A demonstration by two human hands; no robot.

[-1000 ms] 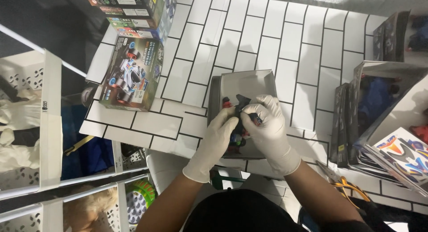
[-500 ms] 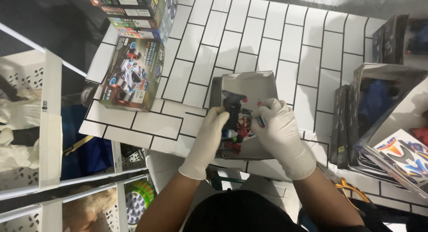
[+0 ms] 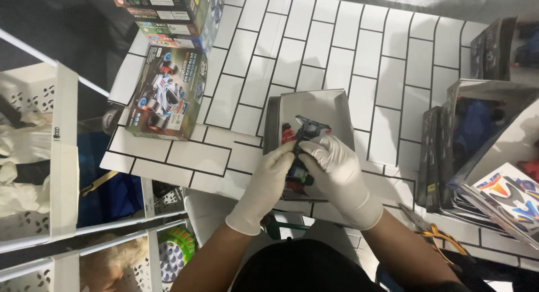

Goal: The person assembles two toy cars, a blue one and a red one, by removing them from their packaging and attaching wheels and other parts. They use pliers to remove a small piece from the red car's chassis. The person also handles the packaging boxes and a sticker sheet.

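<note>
1. Near the front edge of the desk [image 3: 337, 51], around its middle, both gloved hands work over an open grey carton [image 3: 314, 107] that lies flat on the white tile-patterned top.
2. Left hand [image 3: 269, 182]: its grip is pinched narrow on the left side of a small red-and-black toy car [image 3: 300, 157], fingertips pressed to the body.
3. Right hand [image 3: 337, 174]: it holds the same toy car from the right, fingers curled over its top, so the car is clamped between the two hands just above the carton's lower half.
4. How far along, as I judge it: the carton is already unfolded and the car is out in the hands, partly over the tray; it is not seated in the carton, and the flaps are not closed.
5. Untouched so far: a printed toy-car box [image 3: 163, 93] lies toward the left edge of the desk, well apart from the hands, below a stack of similar boxes [image 3: 168, 11] at the far left corner; more flat cartons [image 3: 477, 135] lean at the right edge.
6. Against the earlier frame: the hands sit closer together on the car, a black part of it now sticks up above the fingers, and the carton has hardly shifted.
</note>
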